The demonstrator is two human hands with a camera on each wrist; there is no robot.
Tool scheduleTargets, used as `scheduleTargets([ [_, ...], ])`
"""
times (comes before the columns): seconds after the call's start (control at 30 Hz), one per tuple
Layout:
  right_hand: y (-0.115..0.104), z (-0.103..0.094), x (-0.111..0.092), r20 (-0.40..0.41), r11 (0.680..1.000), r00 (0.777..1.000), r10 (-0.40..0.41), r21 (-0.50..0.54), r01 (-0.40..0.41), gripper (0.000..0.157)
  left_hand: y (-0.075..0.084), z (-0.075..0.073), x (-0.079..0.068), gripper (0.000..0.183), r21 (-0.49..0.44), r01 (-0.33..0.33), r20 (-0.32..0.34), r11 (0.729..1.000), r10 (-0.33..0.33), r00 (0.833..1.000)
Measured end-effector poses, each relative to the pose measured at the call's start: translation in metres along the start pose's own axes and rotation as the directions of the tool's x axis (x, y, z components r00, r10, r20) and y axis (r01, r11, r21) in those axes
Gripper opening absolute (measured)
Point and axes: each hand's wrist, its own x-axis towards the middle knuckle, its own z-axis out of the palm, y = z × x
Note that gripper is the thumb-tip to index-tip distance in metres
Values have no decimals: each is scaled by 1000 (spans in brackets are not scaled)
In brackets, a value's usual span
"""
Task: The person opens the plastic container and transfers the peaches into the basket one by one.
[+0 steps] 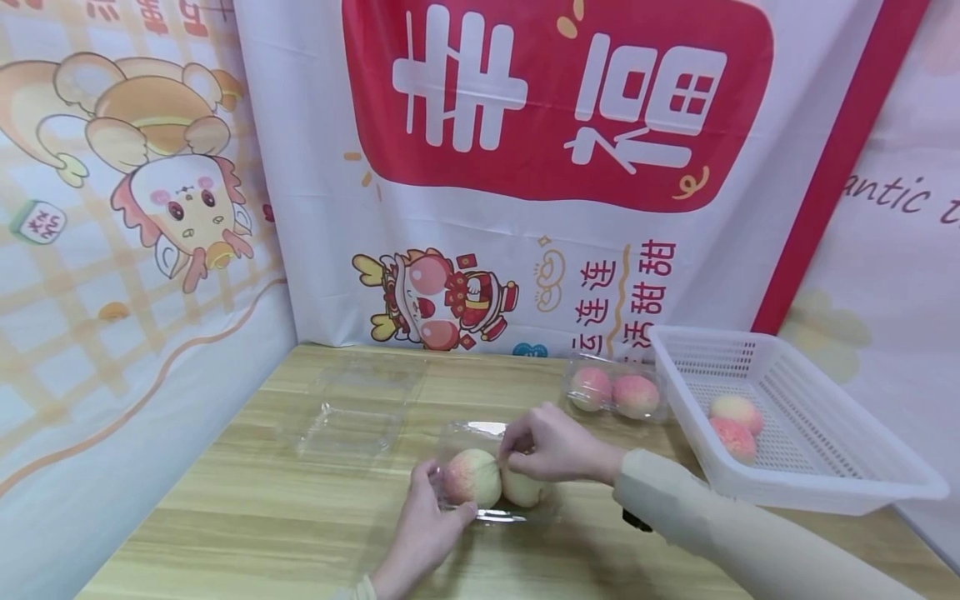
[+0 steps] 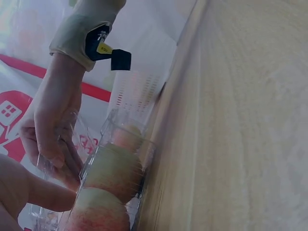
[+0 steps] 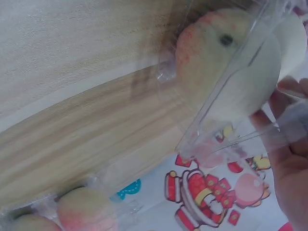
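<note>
- I have a clear plastic box point(image 1: 501, 517) at the front middle of the desk point(image 1: 240, 500), between the person's two hands.
- Two peaches sit in it side by side: a left peach point(image 1: 472, 478), pink at one side, and a paler right peach point(image 1: 525, 492) partly covered by the fingers above it.
- I see the left hand point(image 1: 432, 523) gripping the left end of the box, its thumb along the near edge.
- The right hand point(image 1: 553, 447) is over the right peach with its fingers curled down beside it; I cannot tell whether they pinch the plastic, the fruit or nothing.
- Behind these, at the back left, another clear container point(image 1: 351, 429) rests on the desk.
- At the back right stands a packed box point(image 1: 622, 367) holding two pinker peaches, just beside a white basket point(image 1: 819, 485).
- Two more peaches lie in the basket, near its left wall and touching each other.
- Behind the desk I get a white cloth point(image 1: 315, 208) with a red panel, large white characters and a cartoon dragon.
</note>
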Motion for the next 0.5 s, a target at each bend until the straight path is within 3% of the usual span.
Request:
scheduleTargets([
  [0.13, 3, -3, 1, 23, 1000, 1000, 0, 26, -1, 14, -1, 1, 0, 81, -25, 0, 0, 1000, 0, 1000],
  [0.5, -5, -15, 4, 141, 1000, 990, 13, 7, -14, 11, -3, 1, 0, 83, 14, -18, -14, 1000, 18, 1000],
])
